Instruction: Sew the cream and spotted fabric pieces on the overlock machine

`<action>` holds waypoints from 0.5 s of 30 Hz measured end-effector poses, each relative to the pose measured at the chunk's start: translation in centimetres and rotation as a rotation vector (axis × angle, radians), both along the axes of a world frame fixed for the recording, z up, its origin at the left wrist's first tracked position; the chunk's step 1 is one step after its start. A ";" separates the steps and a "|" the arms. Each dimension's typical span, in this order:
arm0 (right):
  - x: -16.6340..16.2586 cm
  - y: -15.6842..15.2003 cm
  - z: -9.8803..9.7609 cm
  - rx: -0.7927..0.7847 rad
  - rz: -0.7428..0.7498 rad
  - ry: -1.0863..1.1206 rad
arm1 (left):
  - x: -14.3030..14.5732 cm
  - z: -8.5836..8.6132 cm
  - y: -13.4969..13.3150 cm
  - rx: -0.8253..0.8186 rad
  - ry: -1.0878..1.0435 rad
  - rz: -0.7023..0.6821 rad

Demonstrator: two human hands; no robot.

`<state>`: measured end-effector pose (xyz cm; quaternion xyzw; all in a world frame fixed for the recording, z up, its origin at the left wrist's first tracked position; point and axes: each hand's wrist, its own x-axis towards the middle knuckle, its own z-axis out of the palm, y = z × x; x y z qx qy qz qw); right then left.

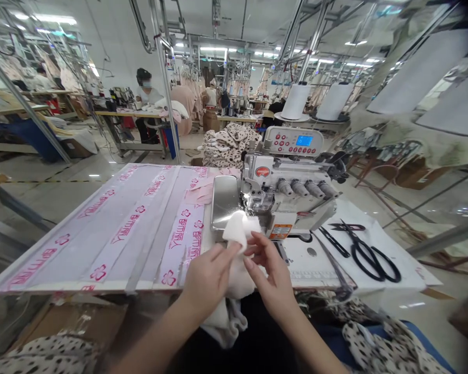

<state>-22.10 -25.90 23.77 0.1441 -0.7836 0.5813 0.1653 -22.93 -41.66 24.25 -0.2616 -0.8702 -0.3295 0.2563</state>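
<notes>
My left hand [208, 275] and my right hand [267, 270] are in front of an overlock sewing machine [292, 192]. Both pinch a soft white fabric piece [236, 229] near the machine's presser foot [253, 208]. The rest of the cloth hangs down past the table edge towards my lap. A steel throat plate [224, 202] lies just left of the fabric. To my right, black-handled scissors [370, 259] and small black thread snips [335, 241] rest on a white sheet [405, 270].
A table top [101, 234] covered with pink-printed white sheeting extends left of the machine. Spotted fabric is piled behind the machine [226, 145] and lies near my lap [378, 348]. White thread cones [296, 101] stand behind it. A co-worker sits at a distant table [148, 91].
</notes>
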 end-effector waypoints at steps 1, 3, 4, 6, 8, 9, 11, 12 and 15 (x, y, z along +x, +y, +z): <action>-0.1 -0.1 0.4 -0.052 0.019 -0.050 | 0.0 0.3 0.6 -0.061 0.002 -0.021; -0.4 0.1 0.9 -0.166 0.023 -0.152 | 0.1 0.7 1.7 -0.138 -0.011 -0.034; -0.7 0.3 0.9 -0.220 0.021 -0.202 | 0.2 0.7 2.1 -0.169 -0.016 -0.033; -1.2 1.0 0.8 -0.303 0.024 -0.277 | 0.3 0.4 2.7 -0.233 -0.023 -0.045; -1.5 1.6 0.6 -0.334 0.028 -0.301 | 0.5 -0.1 2.9 -0.274 -0.024 -0.068; -1.6 1.8 0.5 -0.336 0.029 -0.301 | 0.6 -0.4 3.0 -0.286 -0.029 -0.077; -1.6 2.1 0.4 -0.337 0.035 -0.294 | 0.8 -0.8 3.2 -0.287 -0.048 -0.097; -1.5 2.1 0.4 -0.338 0.054 -0.290 | 0.9 -0.9 3.3 -0.275 -0.060 -0.106; -1.3 2.1 0.2 -0.352 0.145 -0.274 | 1.2 -1.1 3.5 -0.201 -0.121 -0.138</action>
